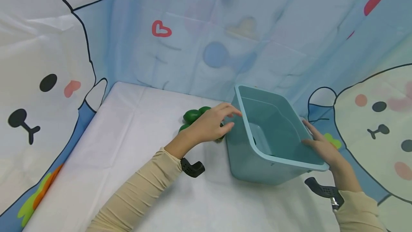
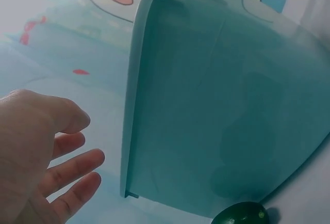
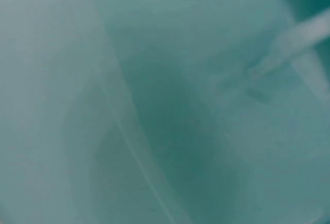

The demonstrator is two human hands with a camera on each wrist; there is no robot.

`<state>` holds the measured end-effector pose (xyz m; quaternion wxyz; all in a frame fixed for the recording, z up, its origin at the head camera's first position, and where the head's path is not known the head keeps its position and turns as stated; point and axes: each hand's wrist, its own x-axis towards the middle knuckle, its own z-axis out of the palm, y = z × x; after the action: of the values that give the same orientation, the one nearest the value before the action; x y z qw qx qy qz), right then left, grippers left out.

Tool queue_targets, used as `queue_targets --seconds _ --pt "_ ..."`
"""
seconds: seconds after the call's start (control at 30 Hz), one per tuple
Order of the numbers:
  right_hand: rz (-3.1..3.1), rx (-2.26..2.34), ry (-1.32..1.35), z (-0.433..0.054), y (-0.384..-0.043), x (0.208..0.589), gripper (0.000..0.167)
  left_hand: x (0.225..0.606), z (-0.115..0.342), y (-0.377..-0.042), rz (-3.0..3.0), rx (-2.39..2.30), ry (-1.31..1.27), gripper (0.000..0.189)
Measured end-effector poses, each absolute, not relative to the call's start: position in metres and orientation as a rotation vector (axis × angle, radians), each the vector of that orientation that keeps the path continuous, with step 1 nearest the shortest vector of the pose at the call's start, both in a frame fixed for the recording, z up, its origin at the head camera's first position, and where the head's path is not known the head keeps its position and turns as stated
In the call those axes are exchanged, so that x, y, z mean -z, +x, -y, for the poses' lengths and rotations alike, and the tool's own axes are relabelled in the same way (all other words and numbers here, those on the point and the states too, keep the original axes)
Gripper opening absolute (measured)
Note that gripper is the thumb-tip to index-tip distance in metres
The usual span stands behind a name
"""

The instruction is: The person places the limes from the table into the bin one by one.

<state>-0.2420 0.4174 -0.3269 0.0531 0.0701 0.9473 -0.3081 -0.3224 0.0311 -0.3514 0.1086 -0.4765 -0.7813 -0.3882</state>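
A light teal plastic bin (image 1: 254,169) stands on the white-covered table, its opening facing up and toward me. My right hand (image 1: 323,148) grips its right rim, thumb over the inner side and fingers outside. By the left rim is my left hand (image 1: 209,122), fingers loosely bent and apart. In the left wrist view that hand (image 2: 46,157) holds nothing, with a gap between fingertips and bin wall (image 2: 191,100). Several glossy dark green, rounded fruit-like things (image 1: 191,116) lie beyond the left hand, partly hidden by it. Blurred teal plastic (image 3: 232,146) fills the right wrist view.
Behind the table hangs a blue cloth (image 1: 193,56) with cartoon figures, close to the bin's back side. The white tablecloth (image 1: 128,124) stretches out to the left. A black wrist mount (image 1: 193,168) juts from the left sleeve, another (image 1: 323,190) from the right.
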Motion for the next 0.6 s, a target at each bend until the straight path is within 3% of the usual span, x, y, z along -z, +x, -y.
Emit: queue_targets --seconds 0.6 --pt "-2.869 0.960 0.199 -0.420 -0.243 0.330 0.071 0.345 -0.014 -0.331 2.392 1.116 -1.311 0.027"
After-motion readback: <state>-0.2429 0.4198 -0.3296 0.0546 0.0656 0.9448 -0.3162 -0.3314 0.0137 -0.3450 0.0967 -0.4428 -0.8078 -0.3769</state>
